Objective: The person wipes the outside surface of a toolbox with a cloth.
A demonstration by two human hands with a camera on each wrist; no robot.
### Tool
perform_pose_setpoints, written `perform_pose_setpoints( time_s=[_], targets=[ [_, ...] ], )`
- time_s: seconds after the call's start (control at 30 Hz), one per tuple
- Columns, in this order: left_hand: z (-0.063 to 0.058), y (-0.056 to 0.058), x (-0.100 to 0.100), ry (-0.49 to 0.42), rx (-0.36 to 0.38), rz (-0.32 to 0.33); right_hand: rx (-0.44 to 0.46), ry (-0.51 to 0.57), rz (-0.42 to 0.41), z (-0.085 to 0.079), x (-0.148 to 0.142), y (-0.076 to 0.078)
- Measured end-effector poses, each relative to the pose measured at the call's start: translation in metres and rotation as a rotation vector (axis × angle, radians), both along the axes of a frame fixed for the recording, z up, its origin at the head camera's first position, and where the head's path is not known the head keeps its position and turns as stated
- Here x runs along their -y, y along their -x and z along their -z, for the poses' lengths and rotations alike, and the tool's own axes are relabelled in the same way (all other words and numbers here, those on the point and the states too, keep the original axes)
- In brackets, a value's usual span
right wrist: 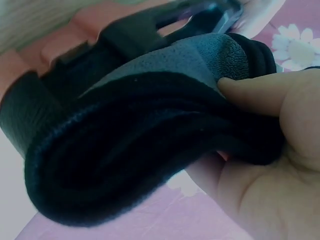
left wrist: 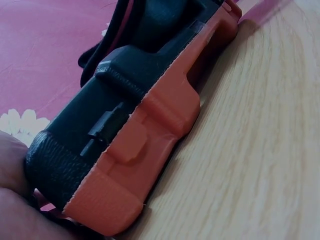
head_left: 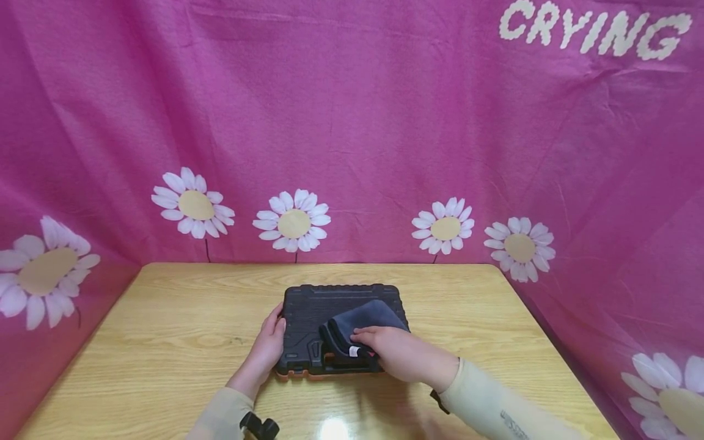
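Observation:
A black plastic tool case (head_left: 299, 315) with an orange lower half lies flat on the table, handle side towards me. My left hand (head_left: 267, 342) holds its left side, and the fingers show at the case's corner in the left wrist view. In my right hand (head_left: 404, 354) is a folded grey cloth (head_left: 370, 315) with dark edging and a small white tag, over the right part of the lid. The right wrist view shows the thumb on top of the cloth (right wrist: 165, 65) and fingers beneath its thick fold. The cloth hides part of the lid and handle.
The light wooden table (head_left: 192, 318) extends around the case on every side. A pink curtain (head_left: 352, 122) with white daisies hangs behind the table and along both sides.

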State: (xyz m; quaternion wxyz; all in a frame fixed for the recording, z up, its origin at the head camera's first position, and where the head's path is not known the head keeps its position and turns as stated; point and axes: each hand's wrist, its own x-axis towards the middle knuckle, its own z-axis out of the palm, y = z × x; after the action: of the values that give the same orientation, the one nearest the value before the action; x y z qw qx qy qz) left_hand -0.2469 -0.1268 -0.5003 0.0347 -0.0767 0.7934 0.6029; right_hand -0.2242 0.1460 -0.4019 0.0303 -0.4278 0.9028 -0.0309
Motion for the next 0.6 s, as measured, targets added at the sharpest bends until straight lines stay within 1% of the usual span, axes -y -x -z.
perform_pose_setpoints(
  time_s=[0.2,0.3,0.43,0.6],
  targets=[
    [0.001,0.001,0.001,-0.018,0.014,0.003,0.038,0.026,0.016,0.0,0.003,0.023],
    [0.001,0.001,0.001,-0.017,0.009,0.002,0.051,0.03,0.029,0.001,0.005,0.035],
    [0.001,0.001,0.001,-0.009,0.005,-0.004,0.049,0.044,0.05,0.002,0.006,0.052],
    [0.0,0.001,0.0,-0.008,-0.004,-0.005,0.022,0.07,0.058,0.004,0.004,0.071]
  ],
)
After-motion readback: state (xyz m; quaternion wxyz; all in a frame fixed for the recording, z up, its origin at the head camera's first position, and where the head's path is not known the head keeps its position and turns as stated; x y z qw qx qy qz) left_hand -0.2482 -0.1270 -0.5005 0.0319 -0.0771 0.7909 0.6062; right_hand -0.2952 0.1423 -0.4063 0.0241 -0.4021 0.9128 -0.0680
